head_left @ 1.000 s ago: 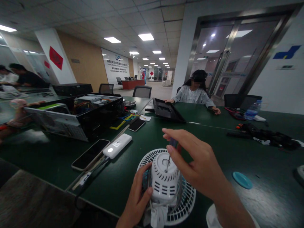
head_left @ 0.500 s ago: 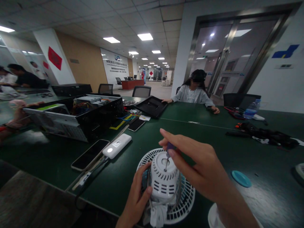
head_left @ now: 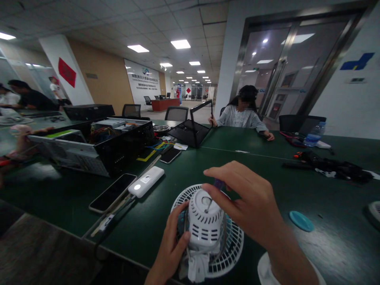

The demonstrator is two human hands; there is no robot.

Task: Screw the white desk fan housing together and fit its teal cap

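A small white fan lies face down on the dark green table [head_left: 261,166], its round grille [head_left: 230,247] under the white motor housing [head_left: 205,221]. My left hand [head_left: 170,245] grips the housing's left side with closed fingers. My right hand [head_left: 246,204] hovers over the housing and pinches a small screwdriver [head_left: 214,190] with a purple handle. Its thin shaft points down into the top of the housing.
A white power bank [head_left: 146,181] and a phone [head_left: 113,192] lie to the left. An open black computer case [head_left: 97,144] stands behind them. A teal disc [head_left: 301,221] rests to the right. Across the table a person [head_left: 242,113] handles a black laptop [head_left: 192,128].
My right hand has dropped lower over the housing, turning the screwdriver. The person opposite has moved the black device leftward, laid it flat and then raised its lid.
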